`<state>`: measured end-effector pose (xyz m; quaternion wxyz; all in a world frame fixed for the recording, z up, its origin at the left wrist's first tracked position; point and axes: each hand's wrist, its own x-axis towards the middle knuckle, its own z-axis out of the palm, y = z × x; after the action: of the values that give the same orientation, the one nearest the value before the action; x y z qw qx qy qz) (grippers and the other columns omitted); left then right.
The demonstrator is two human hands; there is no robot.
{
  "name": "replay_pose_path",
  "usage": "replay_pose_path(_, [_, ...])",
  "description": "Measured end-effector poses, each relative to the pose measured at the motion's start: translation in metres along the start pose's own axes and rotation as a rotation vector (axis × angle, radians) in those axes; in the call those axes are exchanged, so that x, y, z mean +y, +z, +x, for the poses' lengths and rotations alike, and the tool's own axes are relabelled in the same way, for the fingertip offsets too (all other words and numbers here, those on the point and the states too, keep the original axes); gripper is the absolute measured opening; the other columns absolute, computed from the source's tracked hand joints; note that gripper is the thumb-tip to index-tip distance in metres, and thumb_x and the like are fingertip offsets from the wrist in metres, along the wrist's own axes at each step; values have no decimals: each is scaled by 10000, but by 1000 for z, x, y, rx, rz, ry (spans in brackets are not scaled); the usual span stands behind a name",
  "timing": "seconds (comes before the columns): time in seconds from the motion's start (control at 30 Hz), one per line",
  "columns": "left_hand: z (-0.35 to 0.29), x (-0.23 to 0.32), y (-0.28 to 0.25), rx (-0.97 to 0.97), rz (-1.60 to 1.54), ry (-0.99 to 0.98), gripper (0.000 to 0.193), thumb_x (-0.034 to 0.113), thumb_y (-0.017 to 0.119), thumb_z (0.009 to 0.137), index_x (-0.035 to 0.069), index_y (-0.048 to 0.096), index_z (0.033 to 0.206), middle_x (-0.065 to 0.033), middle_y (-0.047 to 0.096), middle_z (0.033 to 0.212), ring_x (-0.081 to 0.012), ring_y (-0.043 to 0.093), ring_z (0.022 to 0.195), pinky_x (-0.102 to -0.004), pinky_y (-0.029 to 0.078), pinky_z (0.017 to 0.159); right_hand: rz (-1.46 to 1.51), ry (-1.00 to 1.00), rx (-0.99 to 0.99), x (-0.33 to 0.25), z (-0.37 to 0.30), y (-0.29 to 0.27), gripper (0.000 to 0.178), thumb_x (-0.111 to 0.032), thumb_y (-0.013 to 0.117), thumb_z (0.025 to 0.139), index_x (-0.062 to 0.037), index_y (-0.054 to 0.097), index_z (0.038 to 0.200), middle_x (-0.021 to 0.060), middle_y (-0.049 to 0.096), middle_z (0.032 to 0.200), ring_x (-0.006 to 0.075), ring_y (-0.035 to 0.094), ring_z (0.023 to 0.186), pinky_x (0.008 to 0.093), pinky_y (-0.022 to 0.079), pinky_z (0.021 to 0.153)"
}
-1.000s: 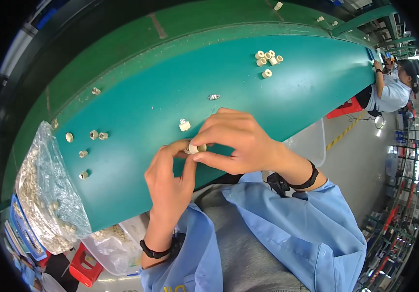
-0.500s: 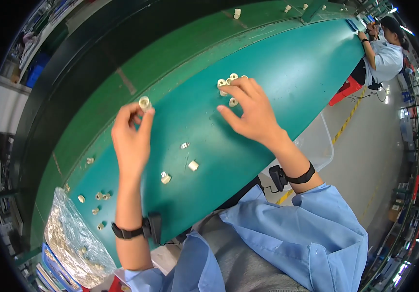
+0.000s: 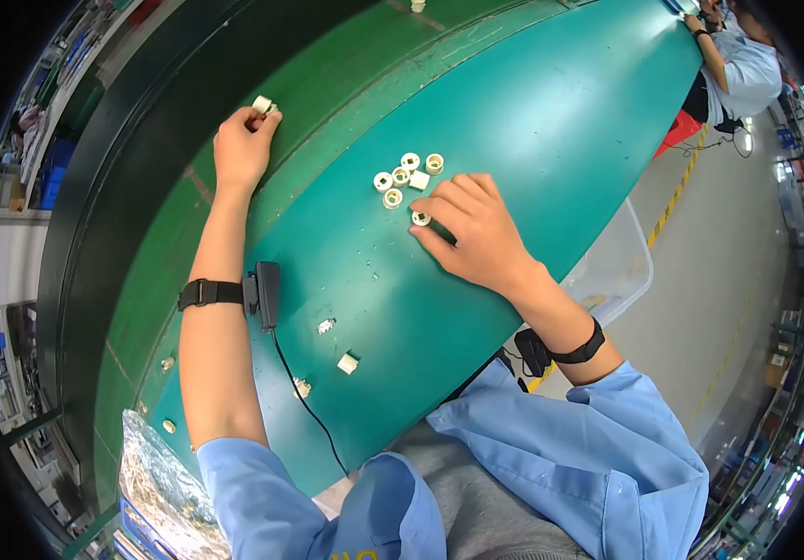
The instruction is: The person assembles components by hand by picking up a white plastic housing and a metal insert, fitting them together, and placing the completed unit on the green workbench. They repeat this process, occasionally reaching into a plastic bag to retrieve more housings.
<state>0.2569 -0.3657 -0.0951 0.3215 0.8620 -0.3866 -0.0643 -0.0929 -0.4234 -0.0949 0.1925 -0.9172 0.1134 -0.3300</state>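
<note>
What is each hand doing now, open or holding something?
Left hand: closed, holding a cream fitting.
Right hand: at a cream cap; whether gripped, cannot be told.

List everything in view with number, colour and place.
Caps: seven, cream, centre
Held piece: one, cream, upper left
Fitting: one, silvery, left of centre
Loose pieces: two, cream, lower centre
Small parts: several, cream, lower left
Table: one, green, centre
Bag: one, clear, lower left
Tub: one, clear, right
Shelves: count unclear, mixed, outer rim
Co-worker: one, light blue clothing, upper right
Wrist devices: two, black, one per wrist
Sleeves: two, blue, lower edge
Left hand: one, bare, upper left
Right hand: one, bare, centre
</note>
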Motion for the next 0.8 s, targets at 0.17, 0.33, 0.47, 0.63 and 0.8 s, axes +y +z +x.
replay_pose_path(0.17, [-38,4,-32,139,15,-38,345,259,759,901,-8,725,1116,-79,717,859,-200,673,797,-339,529,767,102,10,-12,-6,5,1,211,-26,743,786,-81,666,975,40,605,840,247,585,799,380,436,832])
replay_pose_path(0.33, [-137,11,-147,300,-46,170,310,212,702,954,1,724,1180,-101,724,929,-161,675,887,-298,527,843,122,30,-7,-6,-2,-5,221,13,701,793,-63,679,999,49,632,827,245,603,787,377,451,848])
replay_pose_path(0.47, [-237,-35,-231,409,52,-29,215,116,650,974,5,732,1140,-128,741,1011,-187,686,958,-313,518,888,82,-13,-5,-6,0,-1,255,5,702,810,-51,703,1059,66,681,885,248,635,840,381,462,875])
replay_pose_path(0.63, [-304,-84,-230,406,514,-88,230,187,726,917,7,735,1061,-144,725,1040,-299,677,943,-417,533,868,80,-41,11,-8,-2,3,267,-13,707,857,-45,716,1122,77,728,984,257,662,923,387,487,908])
replay_pose_path(0.8, [-281,-108,-207,206,625,-161,293,256,775,857,17,743,1023,-163,727,1013,-360,664,937,-476,528,854,377,143,10,-22,-5,2,208,-39,700,923,-21,715,1130,78,747,1112,226,675,1059,378,508,981])
